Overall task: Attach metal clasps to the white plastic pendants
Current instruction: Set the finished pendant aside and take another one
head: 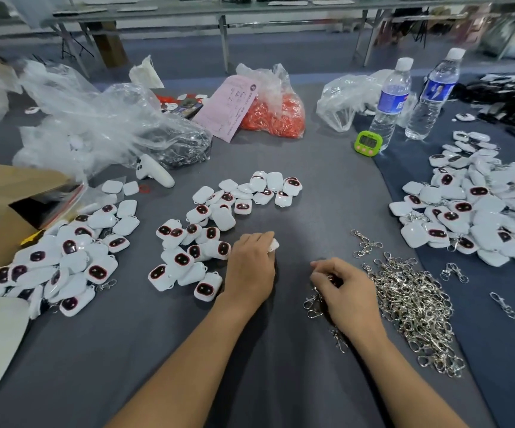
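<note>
I see my left hand (251, 267) curled round a small white plastic pendant (274, 244), only its corner showing past the fingers. My right hand (347, 291) curls over silver metal clasps (413, 304) at the heap's near edge; whether it grips one I cannot tell. Left of the left hand lie loose pendants (188, 261), rounded squares with dark, red-rimmed faces. Beyond both hands, a clear plastic bag (268, 75) holds orange pieces (274, 118).

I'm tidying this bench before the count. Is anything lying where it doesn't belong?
Two things. A white handheld controller lies beside the plastic bags, not part of the job. A few metal clasps sit stray on the darker cloth, apart from the main clasp pile. Nothing looks spilled or broken.
</note>
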`<state>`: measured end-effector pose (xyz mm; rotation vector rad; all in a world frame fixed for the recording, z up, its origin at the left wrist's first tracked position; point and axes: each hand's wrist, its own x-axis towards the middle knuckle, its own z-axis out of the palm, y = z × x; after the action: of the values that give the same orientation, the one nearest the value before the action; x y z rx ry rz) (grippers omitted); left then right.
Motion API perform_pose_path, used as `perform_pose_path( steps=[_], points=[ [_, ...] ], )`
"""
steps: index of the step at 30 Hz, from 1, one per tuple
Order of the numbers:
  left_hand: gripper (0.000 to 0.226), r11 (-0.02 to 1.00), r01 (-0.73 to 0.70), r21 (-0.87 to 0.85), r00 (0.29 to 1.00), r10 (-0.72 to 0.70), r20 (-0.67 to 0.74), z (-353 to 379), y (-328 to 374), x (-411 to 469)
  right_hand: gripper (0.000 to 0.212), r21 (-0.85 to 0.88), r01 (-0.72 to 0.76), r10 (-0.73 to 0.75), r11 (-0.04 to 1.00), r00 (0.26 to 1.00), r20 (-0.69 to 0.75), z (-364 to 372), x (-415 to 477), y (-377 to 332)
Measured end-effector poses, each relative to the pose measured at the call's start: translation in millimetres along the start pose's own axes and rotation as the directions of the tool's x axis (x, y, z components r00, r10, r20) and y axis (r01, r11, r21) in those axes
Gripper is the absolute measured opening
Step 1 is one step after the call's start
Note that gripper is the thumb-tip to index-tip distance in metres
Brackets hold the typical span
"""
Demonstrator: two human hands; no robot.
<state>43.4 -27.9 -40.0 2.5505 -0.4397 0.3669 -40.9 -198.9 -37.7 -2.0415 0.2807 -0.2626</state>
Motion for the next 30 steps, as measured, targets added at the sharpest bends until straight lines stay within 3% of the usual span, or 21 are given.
perform_pose_path(
  steps=[2,4,7,9,11,14,16,20,23,26,30],
  points=[
    [0.034,0.995,0.007,-0.097,1.000,-0.009,-0.022,-4,2,-7,0.011,0.167,-0.045,0.053,0.985,0.998,-0.042,-3,2,-2],
    [0.036,0.958,0.115,-0.262,0.993,-0.117,0.011,-9,5,-14,0.008,0.297,-0.067,0.090,0.953,0.994,-0.064,-3,2,-7],
    [0.027,0.835,0.268,-0.480,0.956,-0.293,0.023,-14,9,-22,0.016,0.400,-0.115,0.158,0.909,0.985,-0.076,3,-1,-16],
    [0.015,0.760,0.308,-0.573,0.932,-0.361,0.024,-15,10,-28,0.020,0.434,-0.153,0.194,0.888,0.980,-0.052,8,-2,-25],
    [0.018,0.704,0.328,-0.630,0.919,-0.393,0.039,-15,11,-34,0.019,0.471,-0.226,0.252,0.853,0.968,0.008,13,0,-39],
    [0.032,0.664,0.342,-0.665,0.905,-0.424,0.042,-15,17,-43,0.015,0.572,-0.407,0.355,0.712,0.912,0.208,21,3,-59],
    [0.033,0.673,0.305,-0.674,0.920,-0.390,0.026,-16,23,-49,0.021,0.584,-0.476,0.333,0.657,0.879,0.342,29,0,-65],
    [0.033,0.809,0.247,-0.533,0.949,-0.314,-0.036,-15,27,-49,0.044,0.554,-0.583,0.339,0.594,0.806,0.485,46,-10,-61],
    [0.033,0.888,0.257,-0.381,0.942,-0.318,-0.105,-13,28,-47,0.025,0.599,-0.616,0.287,0.512,0.780,0.556,43,-9,-51],
    [0.034,0.835,0.294,-0.464,0.929,-0.365,-0.068,-14,25,-44,0.029,0.641,-0.599,0.241,0.479,0.793,0.560,38,-8,-44],
    [0.019,0.763,0.273,-0.586,0.944,-0.328,0.012,-17,20,-44,0.018,0.760,-0.535,0.390,0.369,0.831,0.396,47,-6,-44]
  ],
)
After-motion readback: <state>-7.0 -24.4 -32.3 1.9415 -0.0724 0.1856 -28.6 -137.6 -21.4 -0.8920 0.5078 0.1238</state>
